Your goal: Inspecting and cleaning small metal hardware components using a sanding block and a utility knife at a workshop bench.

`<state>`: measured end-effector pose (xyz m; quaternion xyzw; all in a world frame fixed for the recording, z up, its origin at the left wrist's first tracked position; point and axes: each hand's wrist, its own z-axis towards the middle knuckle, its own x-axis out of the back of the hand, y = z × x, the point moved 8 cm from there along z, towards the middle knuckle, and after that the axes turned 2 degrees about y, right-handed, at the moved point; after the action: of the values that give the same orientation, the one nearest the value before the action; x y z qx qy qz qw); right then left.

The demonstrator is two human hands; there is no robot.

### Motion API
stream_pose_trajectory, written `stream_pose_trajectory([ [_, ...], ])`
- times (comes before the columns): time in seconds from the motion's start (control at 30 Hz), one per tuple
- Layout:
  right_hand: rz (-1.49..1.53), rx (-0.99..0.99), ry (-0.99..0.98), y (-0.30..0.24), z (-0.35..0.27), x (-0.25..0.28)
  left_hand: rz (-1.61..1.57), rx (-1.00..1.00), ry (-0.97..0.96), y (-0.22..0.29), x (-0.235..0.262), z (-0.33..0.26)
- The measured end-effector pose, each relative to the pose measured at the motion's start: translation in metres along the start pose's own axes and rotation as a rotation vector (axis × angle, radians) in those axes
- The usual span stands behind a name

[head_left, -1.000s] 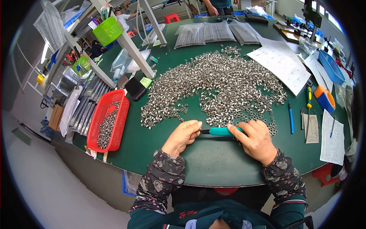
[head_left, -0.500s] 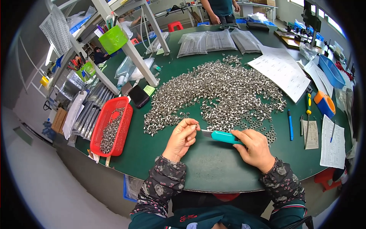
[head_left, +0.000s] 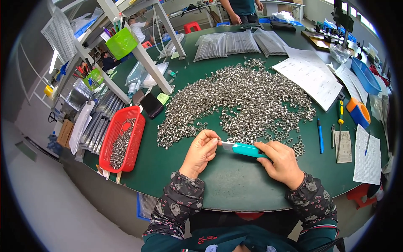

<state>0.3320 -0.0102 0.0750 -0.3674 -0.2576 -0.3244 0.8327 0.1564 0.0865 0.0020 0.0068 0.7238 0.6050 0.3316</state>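
My left hand point(head_left: 199, 154) is closed in a pinch on a small metal ring point(head_left: 219, 140), mostly hidden by the fingertips. My right hand point(head_left: 282, 163) grips a teal utility knife point(head_left: 247, 150), its extended blade pointing left. The blade's tip meets the ring, or lies very close to it, at my left fingertips; exact contact is too small to tell. Just beyond both hands spreads a wide heap of short silvery metal rings point(head_left: 235, 94) on the green tabletop point(head_left: 235, 185).
A red perforated basket point(head_left: 140, 136) at left holds more metal pieces. Beside it lies a dark phone point(head_left: 152, 105). Bagged tubes point(head_left: 241, 44) and paper sheets point(head_left: 310, 80) lie farther back. At right are a blue pen point(head_left: 320, 136), a yellow-handled screwdriver point(head_left: 340, 111) and an orange-blue tape dispenser point(head_left: 359, 114).
The knife and my left fingertips have shifted very slightly, and the ring shows less between the fingers. Both grips stay the same.
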Motion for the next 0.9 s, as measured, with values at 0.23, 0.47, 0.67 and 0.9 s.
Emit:
stream_pose_trajectory([
  [0.23, 0.010, -0.024, -0.062, 0.002, -0.002, -0.005, 0.020, -0.006, 0.015, 0.001, 0.000, -0.001],
  [0.47, 0.094, -0.079, -0.088, 0.007, -0.003, -0.009, -0.058, -0.052, -0.014, 0.004, -0.007, -0.001],
  [0.67, 0.190, -0.141, -0.160, 0.012, -0.005, -0.017, -0.035, -0.057, -0.006, 0.004, -0.010, -0.002],
  [0.9, 0.298, -0.089, -0.133, 0.013, -0.008, -0.020, 0.010, -0.107, -0.034, 0.003, -0.009, -0.004],
])
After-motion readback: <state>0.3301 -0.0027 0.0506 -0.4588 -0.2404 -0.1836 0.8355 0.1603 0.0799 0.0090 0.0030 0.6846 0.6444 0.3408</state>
